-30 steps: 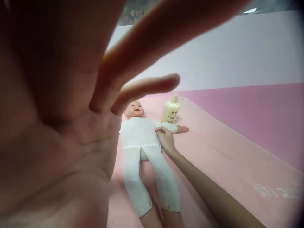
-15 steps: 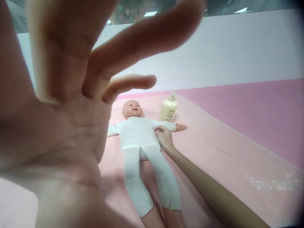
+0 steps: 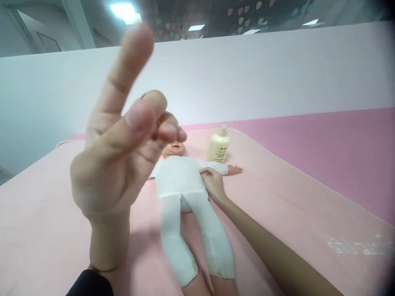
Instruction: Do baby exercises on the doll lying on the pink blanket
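Note:
A baby doll [image 3: 182,176] lies on its back with its arms spread, in a white top and white leggings. My right hand [image 3: 214,183] reaches in from the lower right, its fingers closed at the side of the doll's torso, just under the arm. Close to the camera, my left hand [image 3: 120,152] is raised, empty. Its index finger points up, the thumb lies across the palm side, and the other fingers are bent. That hand covers the upper part of the doll's head. A pale yellow pump bottle [image 3: 219,146] stands beyond the doll's outstretched arm.
Beneath the doll is a pink blanket [image 3: 277,205] with white lettering [image 3: 358,246] at its right. A white and pink padded wall [image 3: 262,74] rises behind. Above it are dark glass with heart decorations and reflected ceiling lights.
My left hand has drawn away from the camera, so it looks smaller, and its fingers have curled except the index. The right hand keeps its place on the doll. The view has tilted slightly up.

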A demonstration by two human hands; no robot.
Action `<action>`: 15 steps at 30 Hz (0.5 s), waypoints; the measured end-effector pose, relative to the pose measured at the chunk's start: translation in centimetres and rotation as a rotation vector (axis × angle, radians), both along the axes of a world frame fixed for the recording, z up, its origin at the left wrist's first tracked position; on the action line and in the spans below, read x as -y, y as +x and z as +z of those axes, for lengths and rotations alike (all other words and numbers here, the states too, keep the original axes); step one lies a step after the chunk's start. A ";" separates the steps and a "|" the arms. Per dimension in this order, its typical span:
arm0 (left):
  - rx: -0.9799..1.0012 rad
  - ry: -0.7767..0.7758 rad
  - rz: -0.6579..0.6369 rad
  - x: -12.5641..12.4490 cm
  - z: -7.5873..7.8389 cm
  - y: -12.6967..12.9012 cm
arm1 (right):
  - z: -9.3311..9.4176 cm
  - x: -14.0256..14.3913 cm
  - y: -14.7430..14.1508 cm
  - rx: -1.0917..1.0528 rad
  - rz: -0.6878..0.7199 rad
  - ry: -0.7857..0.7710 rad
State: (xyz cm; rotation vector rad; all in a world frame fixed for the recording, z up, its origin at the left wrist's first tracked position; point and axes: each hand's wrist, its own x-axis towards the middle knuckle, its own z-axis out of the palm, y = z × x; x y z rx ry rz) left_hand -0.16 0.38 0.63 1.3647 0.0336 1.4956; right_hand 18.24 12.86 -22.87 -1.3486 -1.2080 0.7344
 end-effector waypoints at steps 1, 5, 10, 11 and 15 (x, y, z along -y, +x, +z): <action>0.017 -0.071 -0.160 -0.1 0.2 -0.1 | 0.2 0.1 0.0 -0.001 -0.004 -0.009; 0.257 -0.341 -0.184 -0.3 -0.4 -0.1 | 0.4 0.2 -0.1 -0.004 -0.006 -0.050; 0.347 -0.437 -0.062 -0.6 -1.5 1.0 | -0.8 -0.3 0.1 0.006 0.009 0.000; 0.346 -0.449 -0.049 -0.7 -1.6 1.2 | -1.1 -0.5 0.2 0.008 0.007 0.009; 0.351 -0.511 -0.059 -1.3 -1.7 1.8 | -1.5 -0.6 0.3 0.003 0.010 0.000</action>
